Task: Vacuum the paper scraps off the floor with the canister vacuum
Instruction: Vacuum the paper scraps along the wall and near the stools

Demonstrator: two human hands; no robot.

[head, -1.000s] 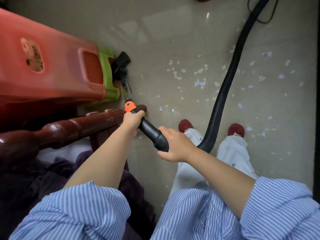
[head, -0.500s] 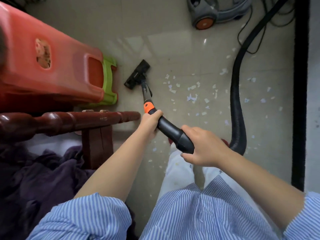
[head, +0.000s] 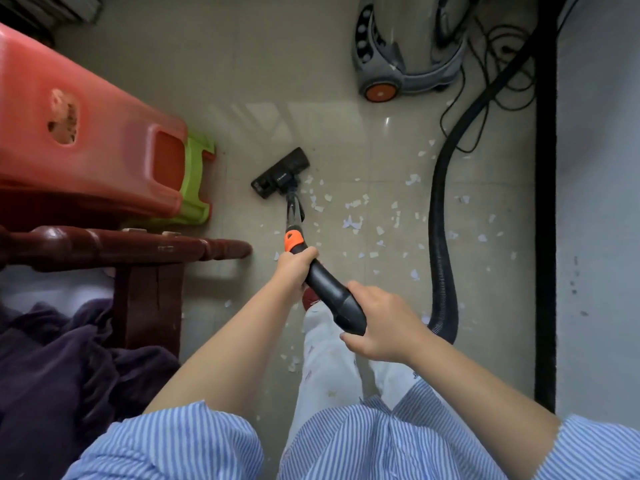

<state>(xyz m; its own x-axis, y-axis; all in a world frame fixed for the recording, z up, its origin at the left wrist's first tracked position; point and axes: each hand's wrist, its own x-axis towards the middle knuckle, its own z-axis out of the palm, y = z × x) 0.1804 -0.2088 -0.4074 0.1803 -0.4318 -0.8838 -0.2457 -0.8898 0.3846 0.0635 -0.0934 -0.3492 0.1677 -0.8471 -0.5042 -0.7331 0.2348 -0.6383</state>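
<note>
Both hands clench the wand [head: 332, 299] — left hand [head: 294, 268] by the orange collar, right hand [head: 382, 323] nearer. Nozzle [head: 281, 173] on floor, left of scraps [head: 353, 223] — farther out than before; canister [head: 408, 46] now visible.

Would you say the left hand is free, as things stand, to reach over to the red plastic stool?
Probably not right away: the left hand grips the vacuum wand just below its orange collar, so it would have to let go. The dark wooden rail also lies between it and the red stool.
</note>
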